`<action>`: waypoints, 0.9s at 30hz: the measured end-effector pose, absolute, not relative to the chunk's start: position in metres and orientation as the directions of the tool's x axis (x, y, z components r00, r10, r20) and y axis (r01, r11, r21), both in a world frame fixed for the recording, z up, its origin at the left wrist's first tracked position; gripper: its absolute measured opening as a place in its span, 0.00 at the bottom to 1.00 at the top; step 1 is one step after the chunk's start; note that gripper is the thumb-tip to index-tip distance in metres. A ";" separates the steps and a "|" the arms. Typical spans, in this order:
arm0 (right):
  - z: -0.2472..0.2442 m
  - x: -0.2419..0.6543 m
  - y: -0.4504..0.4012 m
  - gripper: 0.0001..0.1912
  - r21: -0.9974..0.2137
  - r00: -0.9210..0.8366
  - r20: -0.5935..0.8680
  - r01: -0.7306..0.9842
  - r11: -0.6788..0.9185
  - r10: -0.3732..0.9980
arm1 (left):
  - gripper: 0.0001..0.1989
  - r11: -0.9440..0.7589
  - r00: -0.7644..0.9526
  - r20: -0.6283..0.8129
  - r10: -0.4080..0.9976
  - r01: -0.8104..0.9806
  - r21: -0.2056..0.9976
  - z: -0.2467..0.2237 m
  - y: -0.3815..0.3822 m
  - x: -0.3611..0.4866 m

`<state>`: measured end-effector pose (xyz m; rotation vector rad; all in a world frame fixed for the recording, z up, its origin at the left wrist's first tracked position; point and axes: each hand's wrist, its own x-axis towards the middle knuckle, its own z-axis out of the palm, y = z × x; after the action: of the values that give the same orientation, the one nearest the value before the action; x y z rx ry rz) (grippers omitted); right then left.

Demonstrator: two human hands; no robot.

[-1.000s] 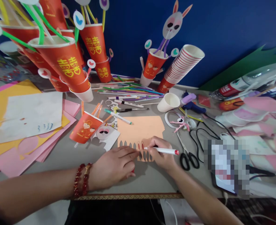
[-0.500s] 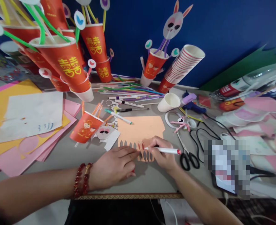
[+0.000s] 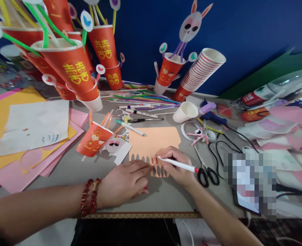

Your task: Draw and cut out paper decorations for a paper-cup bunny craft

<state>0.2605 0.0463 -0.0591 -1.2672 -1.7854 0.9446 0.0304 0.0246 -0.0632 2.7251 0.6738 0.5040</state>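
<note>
My right hand [image 3: 178,165] grips a white marker [image 3: 179,164] with a red end, its tip over red-coloured leaf shapes drawn on a peach sheet of paper [image 3: 156,138]. Leaf-shaped holes run along the sheet's lower part. My left hand [image 3: 127,179] lies with fingers extended, pressing the sheet's lower left. A small red bit [image 3: 146,187] peeks out beside the left thumb, mostly hidden. Left of the sheet lie a white paper cut-out with a rabbit face [image 3: 113,145] and a red paper cup [image 3: 94,139] holding orange straws.
Black-handled scissors [image 3: 207,176] lie to the right, near a glue gun [image 3: 214,116] and its cable. Pens and coloured sticks spread behind the sheet. Decorated red cups [image 3: 66,68] and a cup stack [image 3: 201,73] stand at the back. Coloured paper [image 3: 10,167] lies left.
The marker tip has risen slightly up the sheet and the marker tilts more steeply, with my right hand shifting a little. My left hand stays in place.
</note>
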 end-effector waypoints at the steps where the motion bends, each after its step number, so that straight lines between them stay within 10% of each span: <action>1: -0.059 0.260 0.047 0.07 -0.873 -0.254 0.161 0.415 0.258 0.954 | 0.10 -0.848 0.828 0.264 0.495 0.392 0.357 -0.063 0.025 0.030; 27: -0.059 0.258 0.045 0.08 -0.857 -0.248 0.162 0.444 0.261 0.955 | 0.10 -0.847 0.822 0.276 0.498 0.393 0.358 -0.060 0.025 0.031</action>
<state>0.2584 0.0454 -0.0592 -1.2750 -1.8206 0.9095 0.0310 0.0250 -0.0600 2.7195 0.6812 0.5263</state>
